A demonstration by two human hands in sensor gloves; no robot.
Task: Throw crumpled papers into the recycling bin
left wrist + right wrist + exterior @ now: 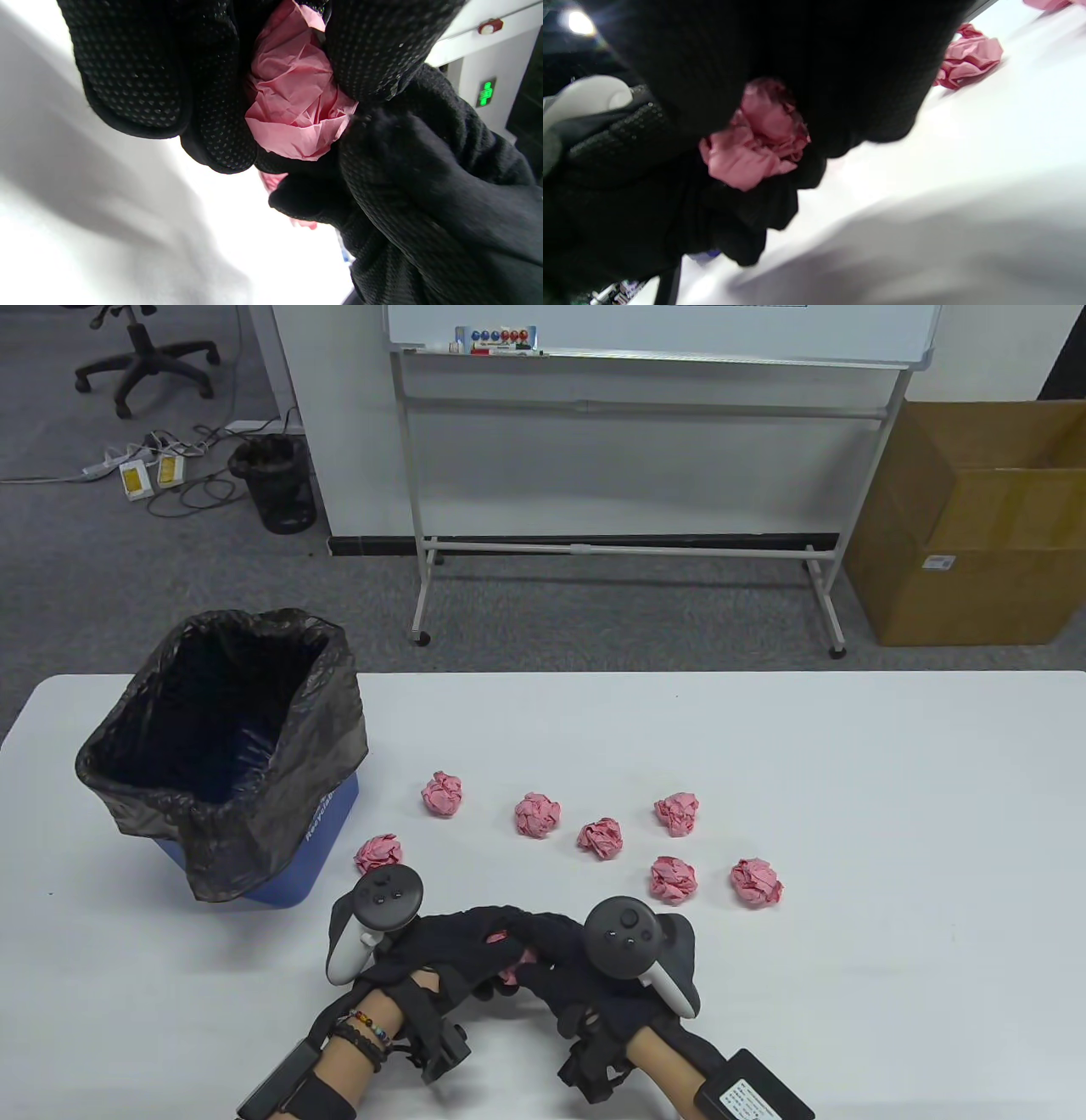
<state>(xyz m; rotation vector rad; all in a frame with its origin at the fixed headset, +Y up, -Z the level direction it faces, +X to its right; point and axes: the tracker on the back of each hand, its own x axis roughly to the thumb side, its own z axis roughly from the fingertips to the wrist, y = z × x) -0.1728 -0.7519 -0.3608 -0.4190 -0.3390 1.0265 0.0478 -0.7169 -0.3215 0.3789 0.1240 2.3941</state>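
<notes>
Both gloved hands meet at the table's front centre and grip one pink crumpled paper point(512, 950) between them. My left hand point(462, 943) wraps its fingers over the paper point(297, 97). My right hand point(551, 954) closes on it from the other side, and the paper shows between the fingers in the right wrist view point(757, 135). Several more pink paper balls lie on the white table, among them one point(378, 853) beside the bin and one point(757, 882) at the right. The blue recycling bin point(327, 831) with a black liner point(221, 721) stands at the left.
The white table point(848, 984) ends just behind the bin. Beyond it on the floor stand a whiteboard frame point(628, 547), a cardboard box point(976, 526) at the right and a small black waste basket point(276, 483) at the left.
</notes>
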